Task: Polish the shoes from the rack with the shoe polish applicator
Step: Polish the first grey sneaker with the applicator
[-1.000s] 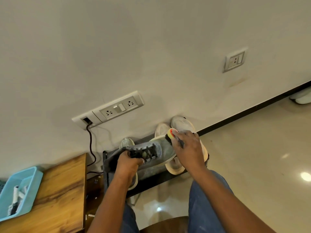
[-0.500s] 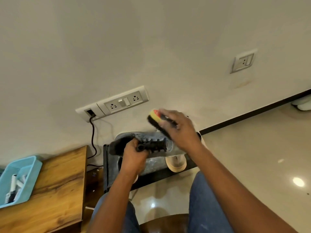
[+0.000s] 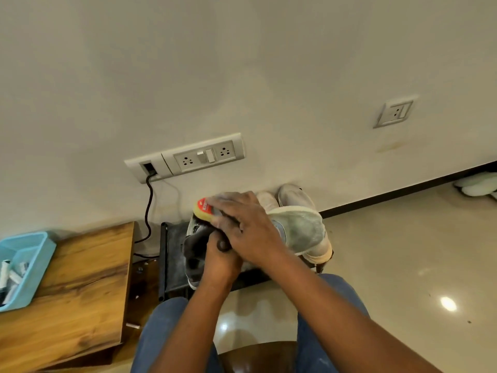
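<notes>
The left hand (image 3: 219,258) has its fingers curled round the heel end of a grey shoe (image 3: 298,230), held above the black shoe rack (image 3: 172,254). The right hand (image 3: 247,227) grips the yellow polish applicator (image 3: 203,211), pressing it on the shoe at the hand's ten o'clock. More shoes (image 3: 293,193) sit on the rack at twelve o'clock.

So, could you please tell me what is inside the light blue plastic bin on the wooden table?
The light blue plastic bin holds several small white tube-like items; its wall and the frame edge hide the rest.
</notes>
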